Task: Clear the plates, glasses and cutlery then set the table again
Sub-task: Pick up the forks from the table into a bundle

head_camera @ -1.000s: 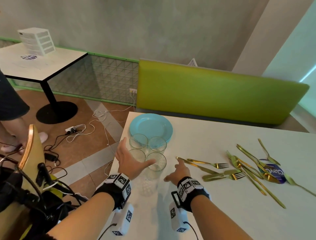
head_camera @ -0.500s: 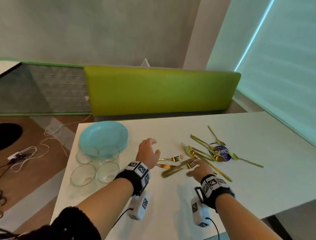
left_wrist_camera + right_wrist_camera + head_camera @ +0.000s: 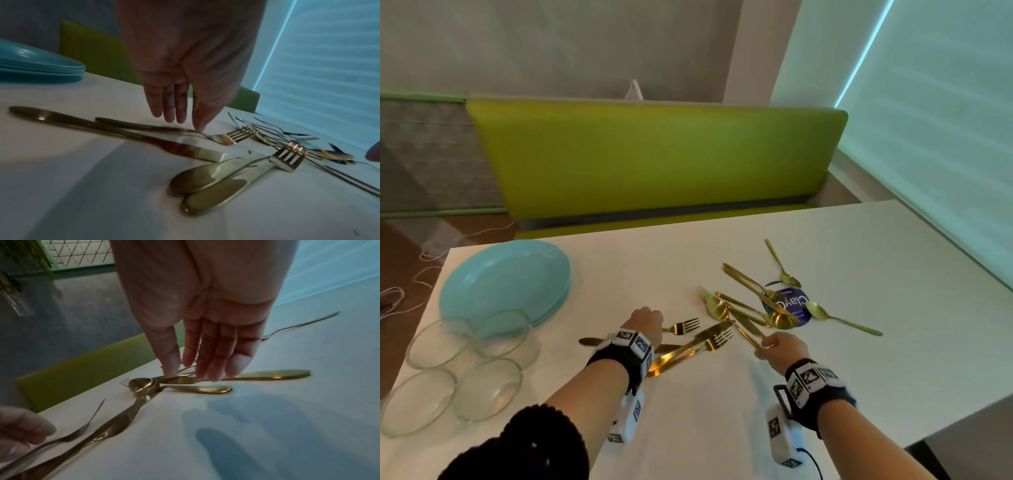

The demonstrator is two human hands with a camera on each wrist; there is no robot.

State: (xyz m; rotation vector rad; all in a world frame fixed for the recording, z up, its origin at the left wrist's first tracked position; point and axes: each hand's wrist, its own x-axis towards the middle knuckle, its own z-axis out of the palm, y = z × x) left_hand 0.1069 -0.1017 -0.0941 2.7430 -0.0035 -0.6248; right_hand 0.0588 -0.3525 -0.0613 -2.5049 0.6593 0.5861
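Gold cutlery lies scattered on the white table. My left hand hangs over a fork. In the left wrist view its fingers point straight down and one tip touches the fork's handle. A knife lies just in front of it. My right hand reaches into the pile's near end. In the right wrist view its straight fingertips touch a knife, beside a spoon. A stack of teal plates and several glasses stand at the left.
A green bench back runs along the table's far side. A blue round sticker lies under the cutlery pile. Cables trail on the floor at the left. The table's front right corner is close to my right arm.
My left hand left the glasses and moved right to the fork. My right hand moved right to the cutlery pile and lowered its fingertips onto it. The view swung right.
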